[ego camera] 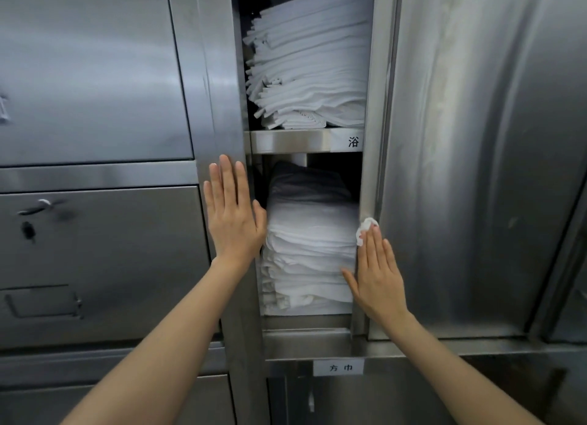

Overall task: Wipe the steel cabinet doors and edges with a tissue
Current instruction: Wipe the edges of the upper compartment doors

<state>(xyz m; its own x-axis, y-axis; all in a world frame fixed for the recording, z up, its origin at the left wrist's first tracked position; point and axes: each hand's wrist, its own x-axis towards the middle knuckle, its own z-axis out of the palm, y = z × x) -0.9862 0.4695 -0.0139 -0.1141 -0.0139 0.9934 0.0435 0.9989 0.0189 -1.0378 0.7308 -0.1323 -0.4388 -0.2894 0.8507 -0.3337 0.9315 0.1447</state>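
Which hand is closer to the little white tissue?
Right. The right hand presses the tissue under its fingers against the door edge. The left hand lies flat across the opening.

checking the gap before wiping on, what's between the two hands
In the head view, the lower stack of folded white towels fills the open compartment between the left hand and the right hand.
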